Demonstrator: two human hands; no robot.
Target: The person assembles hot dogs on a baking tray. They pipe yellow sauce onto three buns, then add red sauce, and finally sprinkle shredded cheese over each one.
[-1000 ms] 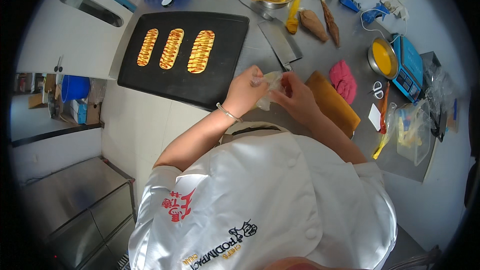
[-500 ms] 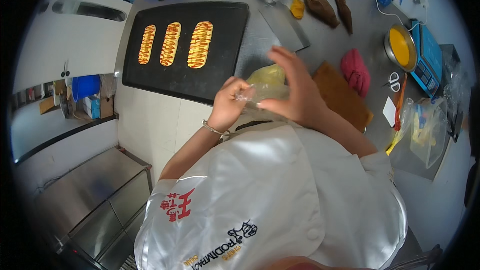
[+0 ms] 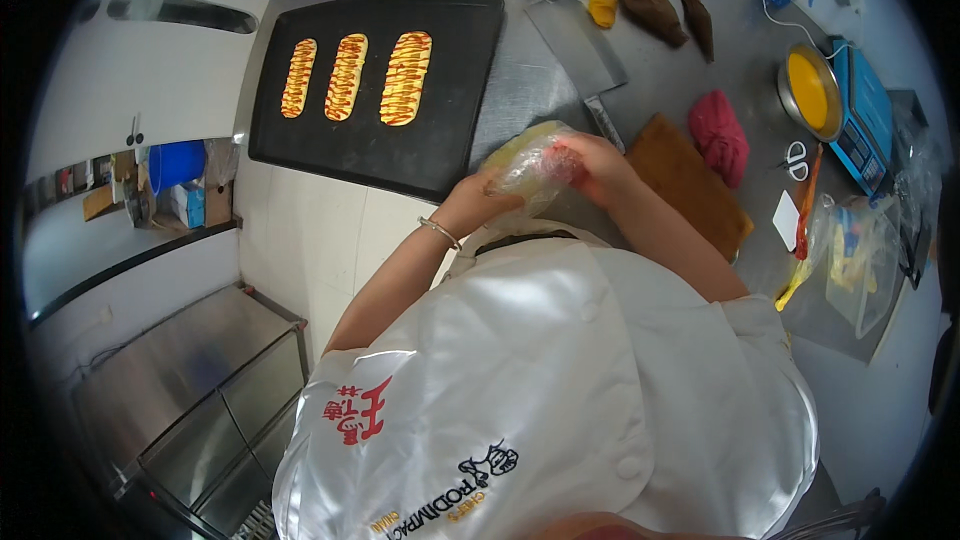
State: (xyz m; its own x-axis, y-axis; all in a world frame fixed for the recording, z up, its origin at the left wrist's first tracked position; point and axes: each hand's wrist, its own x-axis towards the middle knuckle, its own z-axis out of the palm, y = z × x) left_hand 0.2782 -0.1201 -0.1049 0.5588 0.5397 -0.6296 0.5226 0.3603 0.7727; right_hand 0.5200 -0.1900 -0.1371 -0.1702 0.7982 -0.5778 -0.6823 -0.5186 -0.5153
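Observation:
Close in front of my chest, my two hands hold a clear plastic bag (image 3: pixel 533 172) with something pale yellow showing at its far side. My left hand (image 3: pixel 482 202) is closed round the bag's left side, its fingertips partly hidden by the film. My right hand (image 3: pixel 600 168) grips the right side, and crinkled plastic covers its fingers. Left of the bag lies a black baking tray (image 3: pixel 350 155). On it rest three long yellow pieces, the nearest one a dough strip (image 3: pixel 407 80) with red zigzag lines.
A metal scraper (image 3: pixel 580 40), a brown board (image 3: pixel 690 185) and a pink cloth (image 3: pixel 718 138) lie on the steel table. Filled piping bags (image 3: pixel 650 8) are farther back. To the right are a bowl of yellow liquid (image 3: pixel 812 90), a blue scale (image 3: pixel 862 115) and scissors (image 3: pixel 796 161).
My right hand, raised with fingers spread half a second ago, has come down onto the bag. The bag now looks bunched between both hands. A metal strip beside the right hand has come into sight.

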